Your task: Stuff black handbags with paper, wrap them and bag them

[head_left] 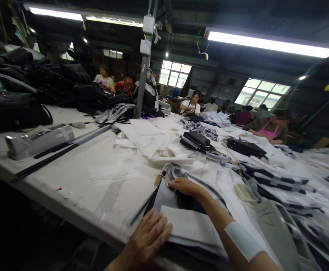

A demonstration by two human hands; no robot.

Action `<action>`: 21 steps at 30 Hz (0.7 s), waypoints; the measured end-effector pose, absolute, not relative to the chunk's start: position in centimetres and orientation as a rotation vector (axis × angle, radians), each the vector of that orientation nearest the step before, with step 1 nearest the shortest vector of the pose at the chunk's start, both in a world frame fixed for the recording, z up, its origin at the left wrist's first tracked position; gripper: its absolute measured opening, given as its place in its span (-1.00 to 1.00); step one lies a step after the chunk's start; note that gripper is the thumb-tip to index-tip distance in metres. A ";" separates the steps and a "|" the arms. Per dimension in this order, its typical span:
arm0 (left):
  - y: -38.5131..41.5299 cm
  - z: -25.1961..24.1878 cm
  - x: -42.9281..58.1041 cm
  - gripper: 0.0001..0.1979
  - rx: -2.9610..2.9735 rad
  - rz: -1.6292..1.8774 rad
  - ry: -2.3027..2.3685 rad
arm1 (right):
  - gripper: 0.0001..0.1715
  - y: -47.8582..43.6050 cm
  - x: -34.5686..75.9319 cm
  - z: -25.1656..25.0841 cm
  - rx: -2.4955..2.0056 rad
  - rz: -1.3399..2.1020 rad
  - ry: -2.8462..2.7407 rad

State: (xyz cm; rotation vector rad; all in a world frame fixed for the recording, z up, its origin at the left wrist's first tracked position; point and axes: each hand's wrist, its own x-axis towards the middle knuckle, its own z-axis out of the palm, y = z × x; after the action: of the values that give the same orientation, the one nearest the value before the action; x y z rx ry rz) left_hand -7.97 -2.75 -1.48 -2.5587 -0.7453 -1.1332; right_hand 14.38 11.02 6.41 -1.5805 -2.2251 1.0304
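Note:
A dark handbag lies at the table's front edge, with a grey sheet and a folded white packing sheet over it. My left hand rests flat on the bag's near left side, fingers stretched out and touching the white sheet's edge. At the bag's far end, my right hand is closed, thumb and fingers pinching by the plastic-wrapped strap. The strap is coiled there, and its long part runs behind my right forearm. A small brown tag hangs at the bag's corner. My right palm hides part of the bag.
Loose white sheets are spread beyond the bag. Other dark bags and wrapped straps lie to the right, near a grey bin. A tape dispenser stands left. A metal post rises mid-table; several people sit behind.

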 end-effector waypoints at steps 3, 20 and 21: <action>-2.5 -1.8 -7.8 -0.59 -2.504 -1.170 -0.710 | -0.66 11.8 14.0 6.3 -1.710 0.937 -2.206; -2.3 -2.8 -7.4 -0.59 -2.523 -1.211 -0.734 | -0.61 11.8 17.5 4.8 -2.271 0.452 -1.933; -2.2 -2.8 -7.4 -0.59 -2.515 -1.214 -0.718 | -0.64 12.0 17.3 4.4 -2.281 0.450 -1.906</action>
State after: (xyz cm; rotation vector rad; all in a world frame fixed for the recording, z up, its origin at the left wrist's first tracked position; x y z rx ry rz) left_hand -7.39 -2.15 -2.84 -2.5149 -0.7182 -1.2136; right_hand 17.31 12.01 4.42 -2.2813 -1.9061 0.4496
